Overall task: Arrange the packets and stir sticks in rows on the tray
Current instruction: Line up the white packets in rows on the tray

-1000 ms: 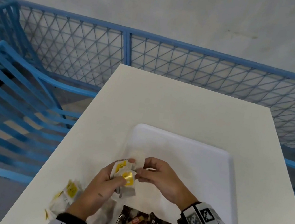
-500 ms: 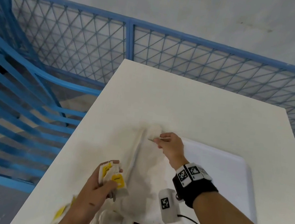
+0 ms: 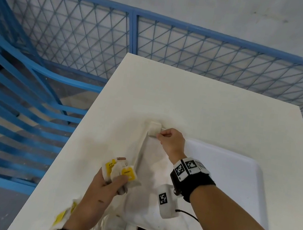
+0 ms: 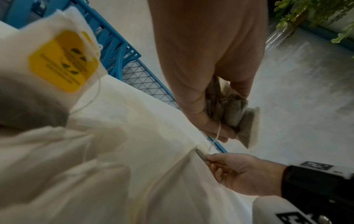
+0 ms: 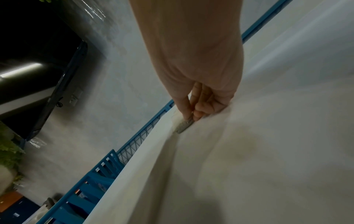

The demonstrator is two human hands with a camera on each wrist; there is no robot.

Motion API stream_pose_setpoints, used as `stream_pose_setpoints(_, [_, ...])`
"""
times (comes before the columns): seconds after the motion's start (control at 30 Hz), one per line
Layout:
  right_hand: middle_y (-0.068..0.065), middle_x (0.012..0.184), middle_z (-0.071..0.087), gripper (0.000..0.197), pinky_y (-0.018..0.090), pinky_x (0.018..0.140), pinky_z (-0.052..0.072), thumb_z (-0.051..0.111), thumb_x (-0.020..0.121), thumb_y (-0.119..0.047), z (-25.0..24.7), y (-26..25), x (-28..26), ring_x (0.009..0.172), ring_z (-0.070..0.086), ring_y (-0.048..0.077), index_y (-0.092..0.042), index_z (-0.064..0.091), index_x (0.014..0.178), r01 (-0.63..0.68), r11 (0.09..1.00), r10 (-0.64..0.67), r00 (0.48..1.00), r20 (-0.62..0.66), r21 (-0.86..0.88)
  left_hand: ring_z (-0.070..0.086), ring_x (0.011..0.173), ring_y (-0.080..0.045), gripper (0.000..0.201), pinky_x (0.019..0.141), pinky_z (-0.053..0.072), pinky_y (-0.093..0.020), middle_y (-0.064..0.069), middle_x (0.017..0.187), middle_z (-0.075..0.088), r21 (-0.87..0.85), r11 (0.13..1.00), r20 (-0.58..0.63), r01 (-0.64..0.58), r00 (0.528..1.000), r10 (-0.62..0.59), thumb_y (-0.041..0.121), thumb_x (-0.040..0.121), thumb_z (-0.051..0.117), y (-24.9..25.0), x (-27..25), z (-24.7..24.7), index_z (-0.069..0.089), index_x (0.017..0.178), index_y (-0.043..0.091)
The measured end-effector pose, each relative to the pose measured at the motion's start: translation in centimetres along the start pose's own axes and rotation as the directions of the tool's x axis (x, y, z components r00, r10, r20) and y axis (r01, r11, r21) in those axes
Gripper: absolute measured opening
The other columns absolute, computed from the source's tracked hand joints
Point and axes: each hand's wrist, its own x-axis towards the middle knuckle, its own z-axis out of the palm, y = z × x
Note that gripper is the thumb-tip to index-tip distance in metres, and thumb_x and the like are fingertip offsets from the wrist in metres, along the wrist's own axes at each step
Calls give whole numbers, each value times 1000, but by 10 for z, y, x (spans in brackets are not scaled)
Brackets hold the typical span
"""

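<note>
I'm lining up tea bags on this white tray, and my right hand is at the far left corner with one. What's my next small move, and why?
Probably let go of the tea bag and draw the right hand back. It already sits in the tray's far left corner, a natural start for a row, while the left hand holds more yellow-tagged tea bags waiting.

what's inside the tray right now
One white packet at the tray's far left corner, pinched by the right hand. The right forearm covers part of the floor.

Right hand (image 3: 171, 141) extended, fingertips pinched; left hand (image 3: 105, 188) curled in grip.
</note>
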Motion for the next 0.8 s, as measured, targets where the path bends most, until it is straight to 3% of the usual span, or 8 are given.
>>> stream_pose_setpoints(0.07, [0,72,59,12,23,71,44,69,78,-12,2,1,-2,75,58,17,-15,58,77,18,1000,-18,1000,-26,3,56,68,-11,28,67,50,-24,0,73,62,-14,1000,-16,-3,1000,3,8,90,56,2,0,2,59,115,20])
stream_pose_setpoints(0.23, [-4,73,56,10,4,55,39,67,80,-15,1,0,-9,74,53,13,-12,57,83,38,999,-38,998,-39,5,61,89,-26,33,89,49,-51,-11,93,67,-76,997,-55,0,998,-4,21,77,65,4,1,4,63,110,21])
stream_pose_setpoints(0.33, [-5,75,57,12,12,60,40,64,84,-23,-5,-9,-20,70,53,9,-14,56,83,30,1000,-30,999,12,-3,63,91,-27,35,94,46,-56,-13,95,68,-90,996,-65,2,998,-8,23,74,68,8,2,5,65,108,18])
stream_pose_setpoints(0.4, [-5,74,59,14,20,62,41,59,87,-27,-12,-17,-33,67,55,11,-16,57,79,43,999,-41,988,152,-11,64,92,-27,32,95,46,-56,-12,95,69,-94,996,-64,4,998,-10,21,75,72,10,3,5,67,106,17])
stream_pose_setpoints(0.53, [-3,74,64,27,19,52,39,52,93,-35,-30,-30,-70,62,56,11,-11,64,87,-45,992,-26,837,546,116,67,94,-24,26,90,49,-48,-12,99,71,-105,994,-74,-11,997,3,17,80,67,15,6,8,67,106,14])
stream_pose_setpoints(0.67, [0,86,65,29,19,58,45,61,88,-35,-43,-29,-93,73,62,11,-8,65,98,-97,993,16,685,729,70,64,92,-31,29,85,51,-45,-21,99,69,-85,994,-73,-64,996,58,26,79,67,19,9,10,68,105,13])
stream_pose_setpoints(0.73, [1,83,66,19,18,59,47,64,86,-21,-44,-26,-97,71,63,11,-7,64,99,-129,985,-2,657,754,115,66,95,-31,33,84,54,-43,-18,99,70,-85,994,-46,-63,997,60,31,79,64,19,10,11,67,106,13])
stream_pose_setpoints(0.8, [1,78,65,10,17,60,49,64,86,-9,-44,-25,-99,67,62,10,-6,64,95,-167,969,-27,666,746,184,68,96,-26,29,81,56,-36,-13,100,72,-118,992,-10,-33,999,32,31,85,63,17,12,12,66,107,12])
